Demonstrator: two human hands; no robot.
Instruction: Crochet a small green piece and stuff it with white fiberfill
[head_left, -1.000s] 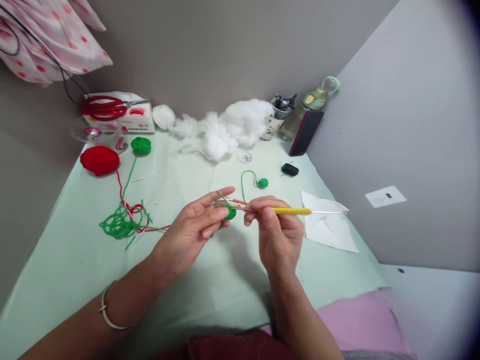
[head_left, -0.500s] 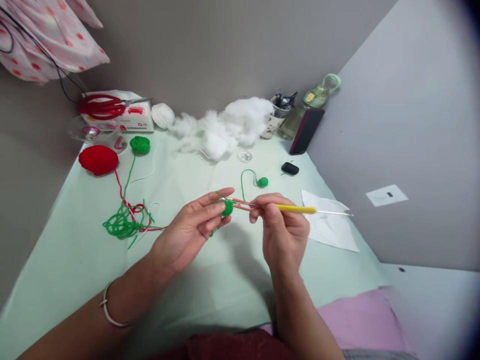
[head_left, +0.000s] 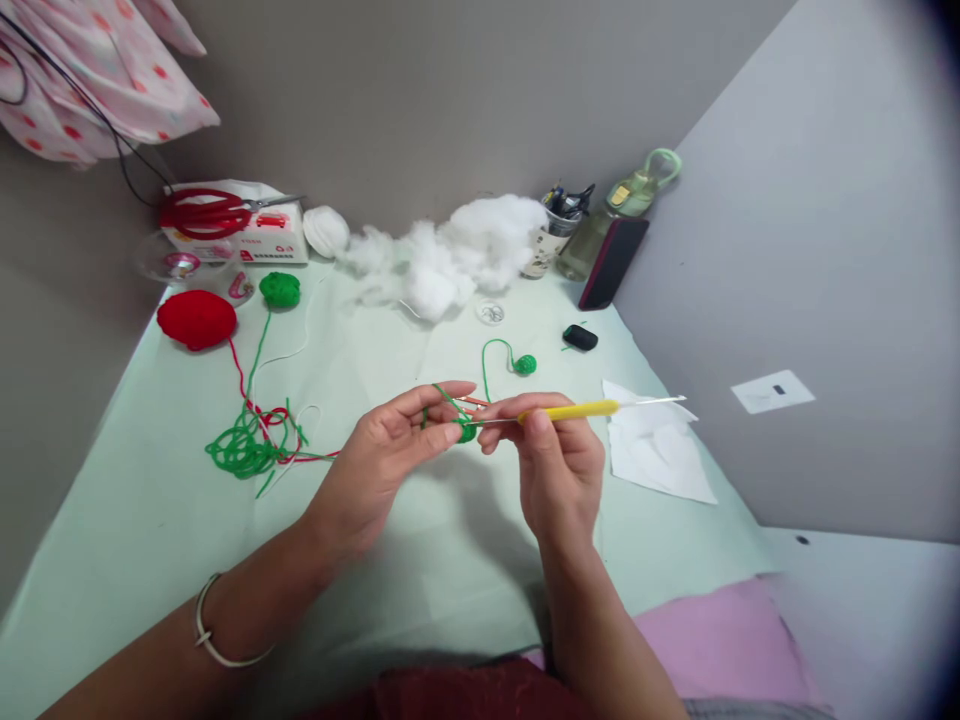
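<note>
My left hand [head_left: 390,440] pinches a small green crochet piece [head_left: 466,432] between thumb and fingers, and green yarn [head_left: 448,398] runs over its raised forefinger. My right hand [head_left: 559,455] is closed on a double-ended crochet hook [head_left: 574,410] with a yellow grip. One metal end of the hook reaches to the green piece; the other points right, over the table. A thin orange-pink thing [head_left: 471,402] shows between the hands, partly hidden by the fingers. Beyond them lies a small green crocheted ball [head_left: 525,365] with a yarn tail.
At left are a red yarn ball [head_left: 196,320], a green yarn ball [head_left: 280,290] and tangled yarn [head_left: 244,447]. White stuffing [head_left: 450,255], red-handled scissors [head_left: 206,213], a bottle [head_left: 630,195] and a phone [head_left: 615,262] stand at the back. White paper [head_left: 660,455] lies right.
My right hand has shifted slightly left, and the hook's free end has tilted up. The green piece has turned and sits a little lower and further right, with yarn now stretched above it.
</note>
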